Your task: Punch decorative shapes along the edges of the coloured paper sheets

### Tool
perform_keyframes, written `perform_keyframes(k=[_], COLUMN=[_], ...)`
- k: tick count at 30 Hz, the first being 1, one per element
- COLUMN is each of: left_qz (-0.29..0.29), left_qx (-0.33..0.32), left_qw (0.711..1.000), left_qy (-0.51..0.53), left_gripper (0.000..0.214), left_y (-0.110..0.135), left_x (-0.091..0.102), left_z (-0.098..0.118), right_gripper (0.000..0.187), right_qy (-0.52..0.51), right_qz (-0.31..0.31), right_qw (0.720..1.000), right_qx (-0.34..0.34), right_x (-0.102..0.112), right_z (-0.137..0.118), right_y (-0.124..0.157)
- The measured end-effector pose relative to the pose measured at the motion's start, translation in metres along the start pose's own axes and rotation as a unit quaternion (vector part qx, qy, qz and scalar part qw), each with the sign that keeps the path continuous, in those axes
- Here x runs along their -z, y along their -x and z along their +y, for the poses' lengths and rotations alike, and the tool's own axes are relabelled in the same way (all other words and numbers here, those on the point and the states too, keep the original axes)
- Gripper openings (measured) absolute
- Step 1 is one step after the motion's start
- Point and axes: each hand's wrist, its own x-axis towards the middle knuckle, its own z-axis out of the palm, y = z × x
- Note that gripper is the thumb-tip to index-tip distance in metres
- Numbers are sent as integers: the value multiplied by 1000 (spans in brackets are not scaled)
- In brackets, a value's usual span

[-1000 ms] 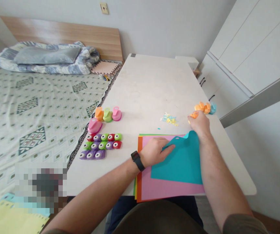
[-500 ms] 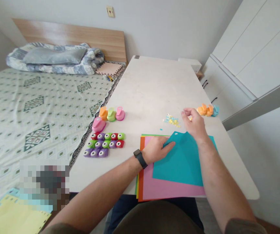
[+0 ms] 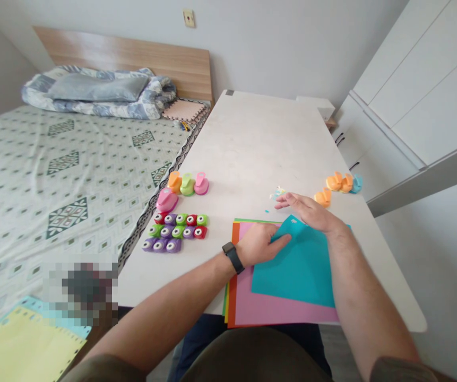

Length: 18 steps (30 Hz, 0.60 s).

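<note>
My left hand (image 3: pixel 258 244) pinches the left edge of a teal paper sheet (image 3: pixel 292 270) between thumb and fingers. One small punched shape shows near the sheet's top corner. Beneath it lies a stack of coloured sheets, with a pink sheet (image 3: pixel 244 307) on top. My right hand (image 3: pixel 305 209) hovers palm down over the teal sheet's upper edge, its fingers stretched leftward and nothing in them. Its fingertips reach to a small pile of paper cutouts (image 3: pixel 278 192), partly hidden behind them. An orange craft punch (image 3: pixel 322 197) sits just beyond the right hand.
More orange punches (image 3: pixel 334 181) and a blue punch (image 3: pixel 356 183) stand at the table's right. On the left are larger punches (image 3: pixel 187 184) and rows of small punches (image 3: pixel 178 232). A bed (image 3: pixel 53 175) borders the table, with punched yellow paper (image 3: pixel 25 345) at lower left.
My right hand has moved left from beside the orange punch to the cutouts, and that punch is now uncovered. My left hand keeps its hold on the teal sheet.
</note>
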Motion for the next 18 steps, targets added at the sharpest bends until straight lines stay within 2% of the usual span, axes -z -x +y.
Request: perform_keyframes(k=[6,9,11,18], left_qz=[8,6,-2,-20], left_qx=[10,6,12,19], left_qw=[999,999,998,999], left_qy=[-46,-53,-55,-34], left_gripper=[50,48,47,42], left_y=[2,2,2,0], left_x=[-4,-3,-2,3], left_z=[-7,-7,-5,1], right_gripper=[60,63,64,69], right_qy=[-30,-50,-39,22], right_qz=[-91,-112,-101,8], right_qw=[995,992,993,999], right_qx=[-15,-35,-38,-29], right_x=[-5,-8,-8,-3], right_z=[-11,-14,-11,5], right_y=[-3,-6,-8,-15])
